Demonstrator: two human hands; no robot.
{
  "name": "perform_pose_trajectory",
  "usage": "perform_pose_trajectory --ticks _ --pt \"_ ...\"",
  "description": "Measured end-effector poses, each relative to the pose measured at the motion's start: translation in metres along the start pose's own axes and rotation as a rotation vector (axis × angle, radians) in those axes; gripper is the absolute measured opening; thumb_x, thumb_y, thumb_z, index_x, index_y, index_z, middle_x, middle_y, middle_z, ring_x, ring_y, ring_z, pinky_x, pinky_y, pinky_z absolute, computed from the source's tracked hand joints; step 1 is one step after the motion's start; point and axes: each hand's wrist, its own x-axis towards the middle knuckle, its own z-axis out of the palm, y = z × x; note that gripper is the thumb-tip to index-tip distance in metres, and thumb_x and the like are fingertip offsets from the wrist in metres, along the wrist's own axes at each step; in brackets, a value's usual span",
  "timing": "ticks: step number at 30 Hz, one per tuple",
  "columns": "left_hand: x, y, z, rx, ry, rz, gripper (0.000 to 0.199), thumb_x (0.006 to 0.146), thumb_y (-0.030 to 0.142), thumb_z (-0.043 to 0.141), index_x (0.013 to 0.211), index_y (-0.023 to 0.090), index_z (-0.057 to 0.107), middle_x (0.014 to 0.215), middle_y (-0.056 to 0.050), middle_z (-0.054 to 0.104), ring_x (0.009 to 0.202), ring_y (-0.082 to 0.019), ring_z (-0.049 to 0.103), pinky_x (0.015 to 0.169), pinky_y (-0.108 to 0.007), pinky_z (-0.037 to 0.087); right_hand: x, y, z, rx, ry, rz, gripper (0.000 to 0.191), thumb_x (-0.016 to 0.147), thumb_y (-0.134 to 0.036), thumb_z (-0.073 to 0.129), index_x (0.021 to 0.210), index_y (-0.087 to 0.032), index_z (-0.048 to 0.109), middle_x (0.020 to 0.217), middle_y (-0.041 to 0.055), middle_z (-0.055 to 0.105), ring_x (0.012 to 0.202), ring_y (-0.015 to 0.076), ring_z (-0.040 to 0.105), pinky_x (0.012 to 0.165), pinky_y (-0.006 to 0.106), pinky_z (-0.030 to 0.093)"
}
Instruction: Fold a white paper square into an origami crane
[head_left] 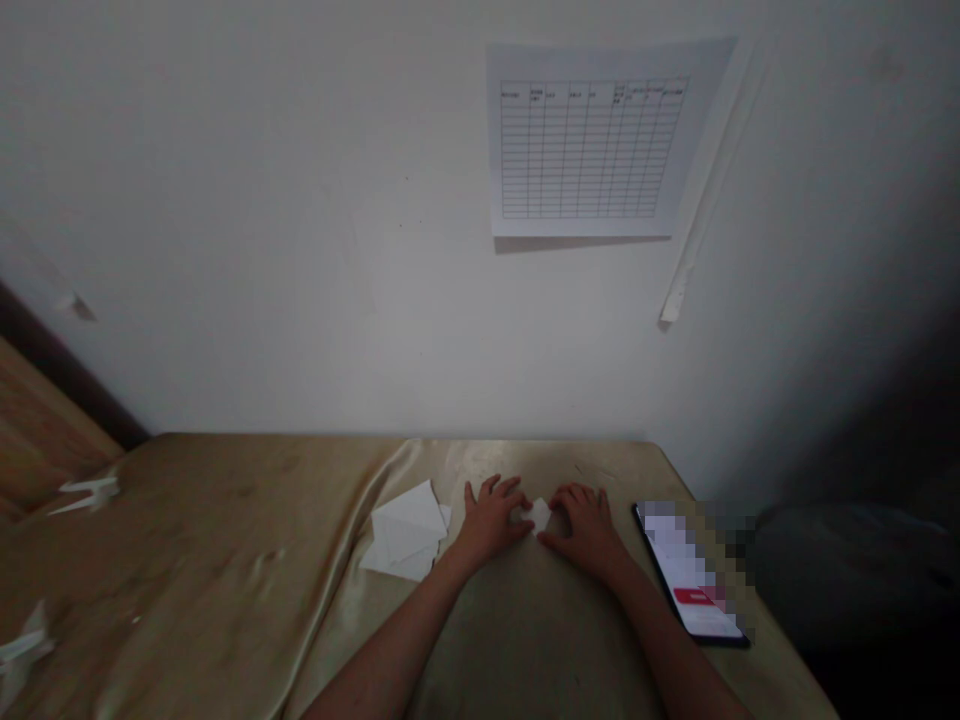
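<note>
A small piece of folded white paper [541,514] lies between my two hands, low over the cloth-covered table. My left hand [491,522] has its thumb and index finger closed on the left edge of this paper, with the other fingers lifted and bent. On the opposite edge, the thumb and index finger of my right hand [587,526] grip it too. The fingertips partly cover its sides, so its full shape is hidden. Just left of my left forearm lies a loose pile of white paper sheets [409,530], overlapping at different angles.
A phone [694,585] with a lit screen rests right of my right forearm. Folded white paper shapes [94,490] lie on the left of the shiny tan cloth [225,560], which has a raised crease. Behind stands a white wall [300,250] with a printed table sheet [592,150].
</note>
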Motion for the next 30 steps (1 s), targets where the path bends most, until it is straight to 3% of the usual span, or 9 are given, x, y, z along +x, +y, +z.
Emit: perform_pose_trajectory --ticks 4,14,22,30 --pt "0.001 -0.001 0.002 -0.005 0.022 0.011 0.040 0.080 0.047 0.070 0.119 0.044 0.061 0.152 0.004 0.045 0.145 -0.035 0.027 0.111 -0.076 0.006 0.002 0.002 0.003 0.019 0.029 0.003 0.035 0.077 -0.047 0.068 0.104 -0.026 0.061 0.119 0.0066 0.060 0.123 0.0299 0.048 0.114 0.062 0.013" --pt "0.004 -0.008 0.007 -0.014 0.017 0.030 0.032 0.081 0.049 0.070 0.114 0.048 0.067 0.152 0.005 0.045 0.144 -0.036 0.028 0.110 -0.077 0.005 0.014 0.004 0.013 -0.020 0.089 0.074 0.016 0.087 -0.040 0.061 0.093 -0.025 0.066 0.111 0.0043 0.063 0.119 0.0276 0.050 0.112 0.061 0.018" --pt "0.004 -0.008 0.004 -0.023 0.018 0.043 0.032 0.080 0.047 0.072 0.112 0.047 0.068 0.151 0.004 0.046 0.143 -0.036 0.029 0.109 -0.078 0.006 0.019 -0.001 0.010 -0.036 0.100 0.097 0.016 0.089 -0.037 0.059 0.086 -0.024 0.067 0.107 0.0046 0.064 0.115 0.0273 0.050 0.109 0.060 0.021" --pt "0.000 -0.008 0.001 -0.015 -0.002 0.084 0.037 0.081 0.042 0.070 0.117 0.045 0.066 0.153 0.002 0.043 0.144 -0.037 0.027 0.109 -0.078 0.005 0.016 -0.005 0.010 -0.046 0.151 0.065 0.014 0.092 -0.032 0.055 0.086 -0.024 0.065 0.109 0.0030 0.066 0.121 0.0272 0.048 0.111 0.069 0.008"
